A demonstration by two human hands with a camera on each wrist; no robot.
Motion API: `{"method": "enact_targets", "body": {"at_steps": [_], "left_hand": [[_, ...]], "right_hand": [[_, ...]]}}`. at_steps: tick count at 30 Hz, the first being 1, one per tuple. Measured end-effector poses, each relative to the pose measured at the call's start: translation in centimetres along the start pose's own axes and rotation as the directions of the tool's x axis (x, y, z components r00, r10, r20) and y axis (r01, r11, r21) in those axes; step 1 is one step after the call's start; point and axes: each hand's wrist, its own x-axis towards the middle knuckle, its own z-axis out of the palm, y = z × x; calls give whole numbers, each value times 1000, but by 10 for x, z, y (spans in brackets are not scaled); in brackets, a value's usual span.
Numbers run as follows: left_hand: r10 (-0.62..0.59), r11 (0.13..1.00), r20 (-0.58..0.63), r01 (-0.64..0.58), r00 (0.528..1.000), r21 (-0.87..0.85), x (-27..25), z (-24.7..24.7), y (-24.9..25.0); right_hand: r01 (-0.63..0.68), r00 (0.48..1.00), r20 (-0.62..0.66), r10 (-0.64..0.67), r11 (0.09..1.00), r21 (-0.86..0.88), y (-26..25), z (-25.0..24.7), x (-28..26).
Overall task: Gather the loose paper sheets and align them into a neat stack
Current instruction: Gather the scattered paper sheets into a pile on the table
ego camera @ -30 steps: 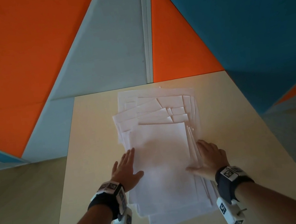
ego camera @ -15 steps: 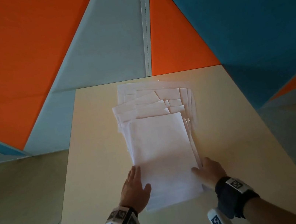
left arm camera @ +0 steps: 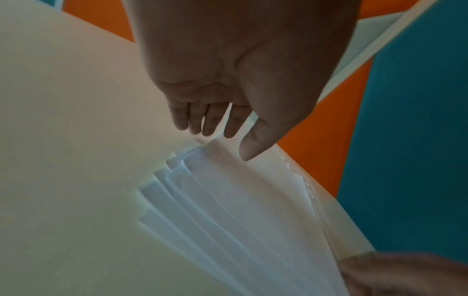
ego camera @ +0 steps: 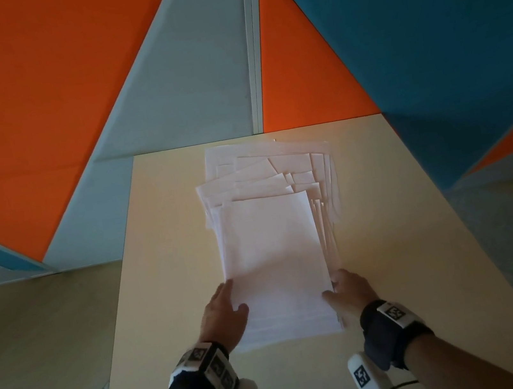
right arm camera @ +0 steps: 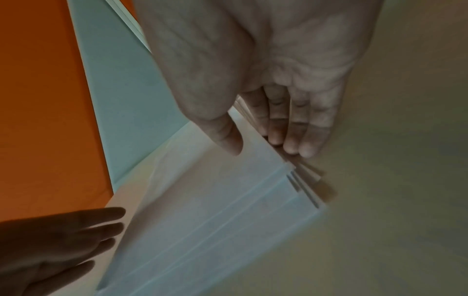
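Observation:
A pile of white paper sheets lies lengthwise on the beige table; its far end is fanned out and skewed, its near end more even. My left hand lies against the pile's near left edge with straight fingers and the thumb on the top sheet. My right hand mirrors it at the near right edge. In the left wrist view, the left hand touches the stepped sheet edges. In the right wrist view, the right hand has its fingers flat beside the sheets, thumb on top.
The table stands against a wall of orange, grey and blue panels. Bare tabletop lies on both sides of the pile. A wood-look floor shows to the left of the table.
Both hands slid back along the pile's sides toward its near corners. The sheets that stuck out at the near end have drawn in under the top sheet.

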Motion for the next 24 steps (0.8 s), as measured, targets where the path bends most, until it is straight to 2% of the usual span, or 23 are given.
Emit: {"method": "enact_targets", "body": {"at_steps": [2, 4, 6, 7, 10, 12, 17, 20, 24], "left_hand": [[61, 982, 33, -66, 998, 180, -1, 1, -6], [175, 922, 91, -196, 980, 333, -6, 9, -13], [248, 867, 161, -293, 955, 402, -8, 17, -16], [254, 866, 167, -300, 953, 400, -5, 19, -16], [144, 937, 54, -154, 988, 315, 19, 11, -15], [88, 953, 16, -89, 996, 291, 45, -1, -11], [130, 933, -8, -120, 991, 338, 113, -36, 10], [114, 933, 12, -112, 993, 343, 143, -48, 19], [71, 954, 79, -90, 994, 286, 165, -49, 17]], "right_hand": [[-1, 1000, -12, 1, 1000, 19, -3, -12, 3], [-6, 998, -60, 9, 999, 48, -4, -26, 13], [13, 993, -120, -9, 999, 31, -7, -43, 28], [15, 989, -146, -14, 1000, 8, -8, -50, 39], [29, 976, -215, -39, 998, -51, -18, -72, 70], [56, 966, -248, -74, 995, -77, -30, -84, 88], [96, 966, -235, -106, 994, -53, -50, -97, 139], [100, 972, -205, -115, 991, -84, -49, -93, 167], [75, 973, -214, -83, 996, -48, -61, -88, 168]]}}
